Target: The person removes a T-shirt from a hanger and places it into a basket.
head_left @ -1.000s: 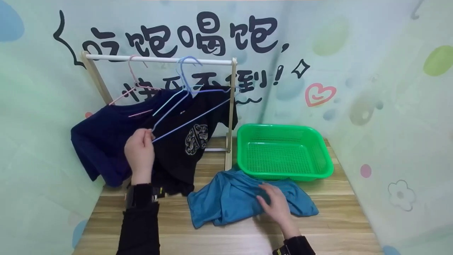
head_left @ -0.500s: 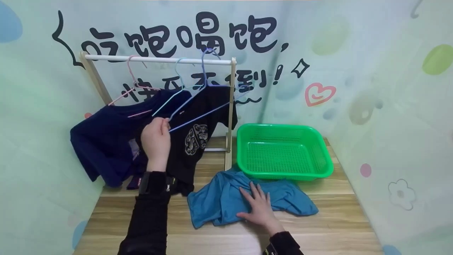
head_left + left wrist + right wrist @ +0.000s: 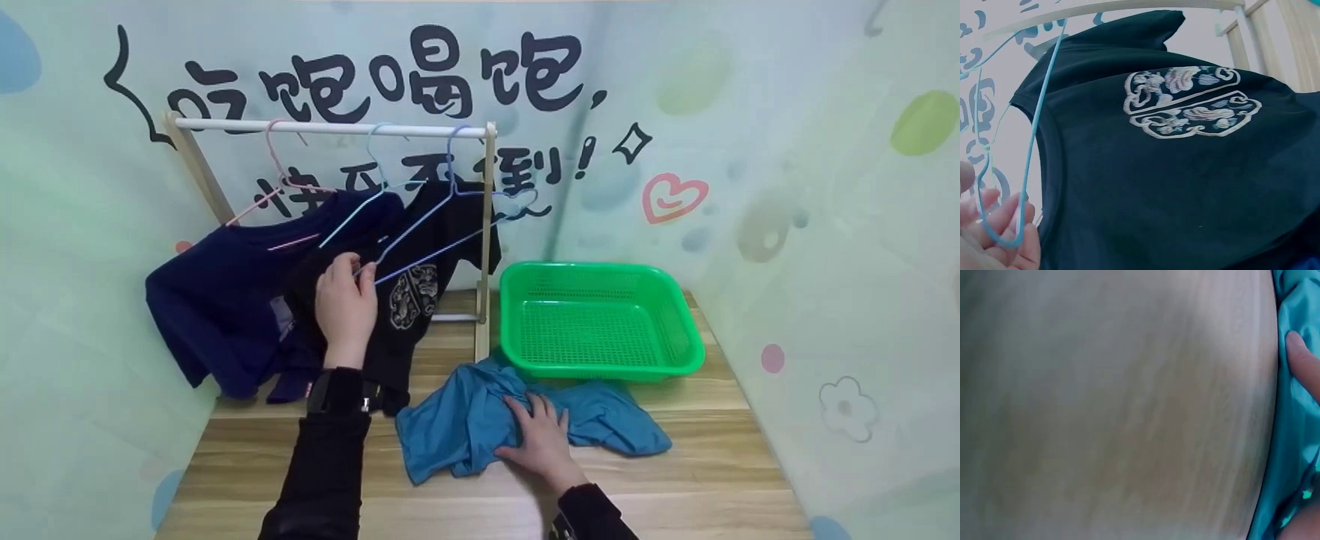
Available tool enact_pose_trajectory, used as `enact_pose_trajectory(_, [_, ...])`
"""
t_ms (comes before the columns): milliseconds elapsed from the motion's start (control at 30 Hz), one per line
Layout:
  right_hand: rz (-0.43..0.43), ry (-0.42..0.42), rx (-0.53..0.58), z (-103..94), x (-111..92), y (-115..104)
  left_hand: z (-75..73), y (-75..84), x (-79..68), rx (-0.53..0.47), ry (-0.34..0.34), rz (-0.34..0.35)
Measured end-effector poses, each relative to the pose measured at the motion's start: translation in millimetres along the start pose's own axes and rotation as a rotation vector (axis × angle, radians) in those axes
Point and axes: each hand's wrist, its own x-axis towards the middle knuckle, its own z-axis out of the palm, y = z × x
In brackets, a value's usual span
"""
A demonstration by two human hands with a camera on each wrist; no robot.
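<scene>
In the head view my left hand (image 3: 346, 311) is at the near end of a blue clothes hanger (image 3: 416, 229). The hanger's corner lies among its loosely parted fingers (image 3: 1022, 242) in the left wrist view. This hanger's hook is over the white rod (image 3: 330, 127), with no garment on it. Just behind hangs a black T-shirt (image 3: 375, 322) with a light emblem, on a light-blue hanger (image 3: 351, 217). My right hand (image 3: 541, 442) rests with spread fingers on a crumpled teal garment (image 3: 465, 427). Its thumb (image 3: 1303, 363) touches the cloth in the right wrist view.
A navy shirt (image 3: 217, 300) hangs at the left on a pink hanger (image 3: 255, 204). The rack's wooden post (image 3: 486, 240) stands right of the black T-shirt. A green basket (image 3: 600, 371) is behind the teal garment on the wooden table (image 3: 675, 495). Printed curtains surround it.
My left hand moved right with the blue hanger, whose hook came down over the rod, and its fingers loosened. The right hand shifted left and settled on the teal garment.
</scene>
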Motion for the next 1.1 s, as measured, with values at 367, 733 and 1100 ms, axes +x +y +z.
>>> enact_pose_trajectory(367, [0.1, 0.165, -0.103, 6.5, 9.5, -14.5, 11.2, -24.4, -37.4, 0.012, -0.063, -0.13])
enact_pose_trajectory(733, [0.19, 0.172, -0.134, -1.5, 25.6, -27.4, 22.0, -39.9, -75.3, 0.019, -0.155, -0.148])
enact_pose_trajectory(1100, [0.132, 0.198, -0.045, -6.4, 33.0, -27.6, 30.5, -44.5, -109.9, 0.03, -0.23, -0.061])
